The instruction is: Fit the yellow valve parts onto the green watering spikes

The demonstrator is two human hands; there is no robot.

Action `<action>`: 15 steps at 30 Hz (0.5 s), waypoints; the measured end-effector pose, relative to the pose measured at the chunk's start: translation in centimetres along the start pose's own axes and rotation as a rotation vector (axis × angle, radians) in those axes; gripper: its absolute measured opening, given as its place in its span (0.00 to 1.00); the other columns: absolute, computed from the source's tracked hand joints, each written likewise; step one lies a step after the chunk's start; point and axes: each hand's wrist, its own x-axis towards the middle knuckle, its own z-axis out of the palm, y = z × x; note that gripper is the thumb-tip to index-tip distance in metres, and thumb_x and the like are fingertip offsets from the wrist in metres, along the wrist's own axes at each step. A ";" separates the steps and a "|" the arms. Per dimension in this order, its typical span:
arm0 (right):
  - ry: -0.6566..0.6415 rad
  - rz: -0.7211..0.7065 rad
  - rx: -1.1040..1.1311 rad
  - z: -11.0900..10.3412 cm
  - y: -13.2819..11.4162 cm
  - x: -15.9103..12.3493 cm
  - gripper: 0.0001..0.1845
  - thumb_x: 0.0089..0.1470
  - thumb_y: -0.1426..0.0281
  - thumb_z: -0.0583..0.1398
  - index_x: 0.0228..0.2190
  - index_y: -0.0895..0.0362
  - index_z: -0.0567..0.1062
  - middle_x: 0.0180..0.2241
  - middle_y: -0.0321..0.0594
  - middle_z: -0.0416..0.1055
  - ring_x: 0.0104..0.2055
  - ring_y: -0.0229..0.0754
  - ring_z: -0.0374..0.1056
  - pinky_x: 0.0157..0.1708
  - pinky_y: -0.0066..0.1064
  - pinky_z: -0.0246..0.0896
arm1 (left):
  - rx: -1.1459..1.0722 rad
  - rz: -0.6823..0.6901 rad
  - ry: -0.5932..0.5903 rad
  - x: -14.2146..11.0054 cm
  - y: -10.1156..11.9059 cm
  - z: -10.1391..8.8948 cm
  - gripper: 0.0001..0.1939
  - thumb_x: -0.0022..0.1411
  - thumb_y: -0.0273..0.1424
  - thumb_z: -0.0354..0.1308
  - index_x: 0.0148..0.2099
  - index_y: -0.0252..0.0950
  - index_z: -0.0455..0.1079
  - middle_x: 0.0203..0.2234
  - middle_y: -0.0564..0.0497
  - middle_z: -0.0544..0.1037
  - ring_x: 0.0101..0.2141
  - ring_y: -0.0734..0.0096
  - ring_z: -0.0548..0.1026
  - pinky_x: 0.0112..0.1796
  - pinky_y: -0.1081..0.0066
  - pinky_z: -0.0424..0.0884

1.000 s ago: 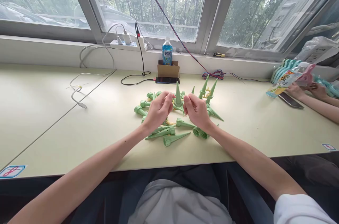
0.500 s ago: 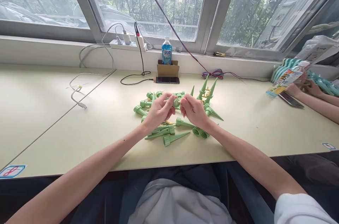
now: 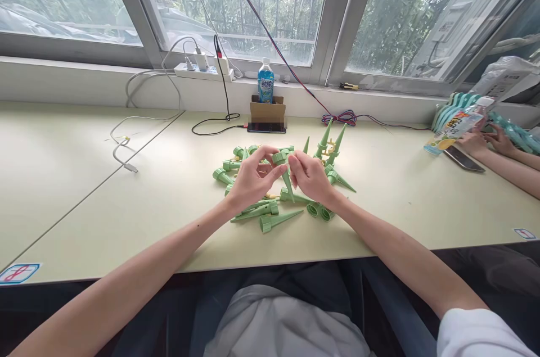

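Note:
My left hand [image 3: 256, 176] grips a green plastic watering spike [image 3: 287, 181] between thumb and fingers. Its ribbed collar is up, and its tapered tip points down. Right beside the spike is my right hand [image 3: 311, 177], with curled fingers pressed together; whatever they pinch is hidden. Several loose spikes lie around and under both hands, among them a spike [image 3: 270, 222] in front and another [image 3: 223, 176] at the left. Behind my right hand, spikes with yellow fittings [image 3: 331, 149] stand upright.
A phone [image 3: 266, 127] leans at a cardboard box [image 3: 268, 109] with a blue bottle [image 3: 265, 82]. Cables [image 3: 126, 143] lie on the table's left. At the right, another person's hands [image 3: 475, 143] are near a drink pouch [image 3: 449, 132] and a second phone [image 3: 464, 158].
The held spike has turned over, from tip up, through pointing toward me, to tip down. My left fingers have shifted around its collar; my right hand has stayed close by.

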 end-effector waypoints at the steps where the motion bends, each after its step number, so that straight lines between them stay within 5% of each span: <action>1: 0.001 0.005 -0.010 0.0 0.0 0.0 0.28 0.67 0.47 0.47 0.24 0.53 0.58 0.15 0.30 0.60 0.17 0.33 0.55 0.20 0.28 0.50 | 0.005 0.009 -0.002 0.0 0.0 0.0 0.18 0.60 0.42 0.65 0.46 0.40 0.66 0.35 0.53 0.68 0.20 0.83 0.68 0.18 0.78 0.66; 15: 0.013 -0.020 -0.031 0.2 -0.1 -0.1 0.27 0.67 0.48 0.48 0.23 0.53 0.56 0.14 0.30 0.57 0.18 0.34 0.55 0.20 0.28 0.48 | 0.050 0.039 0.056 0.0 0.1 0.2 0.18 0.63 0.39 0.63 0.52 0.42 0.64 0.45 0.49 0.71 0.19 0.86 0.69 0.18 0.78 0.69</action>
